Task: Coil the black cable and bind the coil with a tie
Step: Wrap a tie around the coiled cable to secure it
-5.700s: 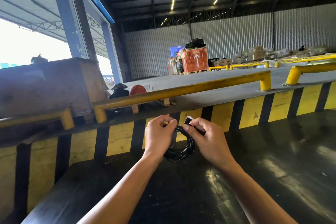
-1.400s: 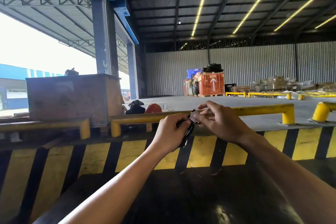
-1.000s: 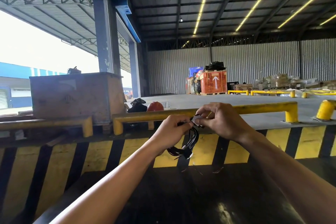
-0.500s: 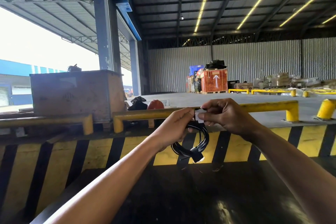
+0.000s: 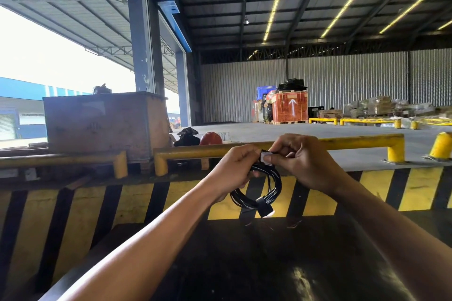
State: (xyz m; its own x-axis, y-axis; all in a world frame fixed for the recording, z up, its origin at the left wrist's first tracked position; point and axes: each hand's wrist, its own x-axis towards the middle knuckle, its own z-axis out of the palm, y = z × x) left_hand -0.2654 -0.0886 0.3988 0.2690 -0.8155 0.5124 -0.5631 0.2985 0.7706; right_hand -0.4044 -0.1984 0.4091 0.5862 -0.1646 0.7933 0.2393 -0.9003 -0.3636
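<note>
I hold the black cable (image 5: 259,190) in the air in front of me, above the dark surface (image 5: 269,264) and level with the yellow rail (image 5: 362,140). My left hand (image 5: 234,168) is clenched around the top of the coil, pinching the loops together so they hang down as one bundle. My right hand (image 5: 300,161) grasps a small white tie (image 5: 264,156) at that same top spot, its fingers (image 5: 274,159) pressing it against the strands. A second band with a pale tab (image 5: 265,209) already sits at the bottom of the loop.

The cable looks light and limp but a little springy, so I judge the loops want to splay if my pinch loosens; the place to hold is right beside the tie, where the strands cross. The tie is small and likely slippery under fingertips.

Half a second back the coil hung the same way, and both hands have barely shifted. Nearly six seconds ago I held it lower, closer to the surface.
</note>
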